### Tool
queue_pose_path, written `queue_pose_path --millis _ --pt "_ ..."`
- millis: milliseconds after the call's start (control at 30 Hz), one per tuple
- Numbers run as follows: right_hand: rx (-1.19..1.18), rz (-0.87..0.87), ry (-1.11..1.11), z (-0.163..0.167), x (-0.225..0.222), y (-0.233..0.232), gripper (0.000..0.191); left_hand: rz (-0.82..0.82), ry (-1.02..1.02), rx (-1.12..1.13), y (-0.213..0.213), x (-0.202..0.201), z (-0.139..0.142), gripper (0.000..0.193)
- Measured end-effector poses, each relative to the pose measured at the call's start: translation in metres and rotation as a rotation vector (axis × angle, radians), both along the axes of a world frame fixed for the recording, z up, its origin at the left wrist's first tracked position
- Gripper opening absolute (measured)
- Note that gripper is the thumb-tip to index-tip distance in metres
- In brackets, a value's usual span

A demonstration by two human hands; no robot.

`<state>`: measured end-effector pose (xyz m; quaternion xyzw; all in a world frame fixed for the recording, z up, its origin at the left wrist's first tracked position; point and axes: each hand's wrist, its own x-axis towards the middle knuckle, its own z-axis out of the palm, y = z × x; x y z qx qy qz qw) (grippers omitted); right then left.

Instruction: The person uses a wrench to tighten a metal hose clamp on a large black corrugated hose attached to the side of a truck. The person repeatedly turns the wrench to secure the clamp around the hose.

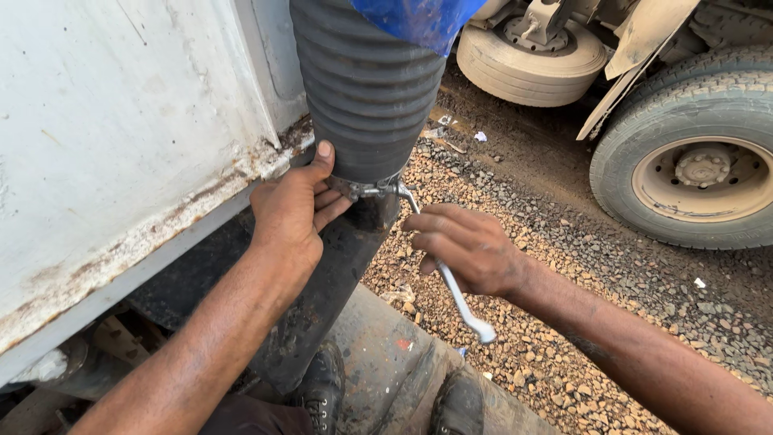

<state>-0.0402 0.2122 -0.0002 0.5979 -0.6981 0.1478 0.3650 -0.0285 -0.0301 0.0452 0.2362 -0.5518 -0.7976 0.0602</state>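
Two hands over loose gravel, outdoors

hose beside the panel at left; clamp around its bottom; wheels far right

— Count of hands in view?

— Two: one left hand and one right hand, both belonging to the same person.

— Tools?

— One metal wrench.

— Hoses and fittings?

— One black ribbed hose, one metal clamp at its lower end, one dark pipe below it. One piece of blue sheet at the top.

— Wheels?

— Two whole ones counted: one large tyre with its hub at the right, one pale wheel further back. A third tyre edge shows at the top right corner.

— Footwear?

— Two black boots, one per foot.

— Body panels?

— One white rusted panel.
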Motion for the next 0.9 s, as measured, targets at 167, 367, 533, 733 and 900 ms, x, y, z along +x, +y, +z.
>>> queue_pose_path --millis 167,367,533,733,900 --pt "-0.224 -0.350 -0.723 0.053 -0.005 -0.020 0.030 0.009 0.029 0.010 -0.002 -0.004 -0.003 0.037" --pt "-0.341 -0.210 -0.974 0.084 -0.008 -0.028 0.032 -0.006 0.062 0.012 0.002 0.000 0.000 0.041" --pt "-0.196 -0.304 -0.480 0.061 0.000 -0.010 0.030 -0.025 0.100 0.035 0.004 0.004 -0.008 0.042" --pt "-0.216 -0.218 -0.423 0.034 0.004 0.014 0.022 0.012 0.081 0.051 0.011 0.006 -0.002 0.040" --pt "-0.163 -0.082 -0.293 0.035 0.024 0.010 0.010 -0.006 0.090 0.062 0.010 0.003 -0.009 0.041"
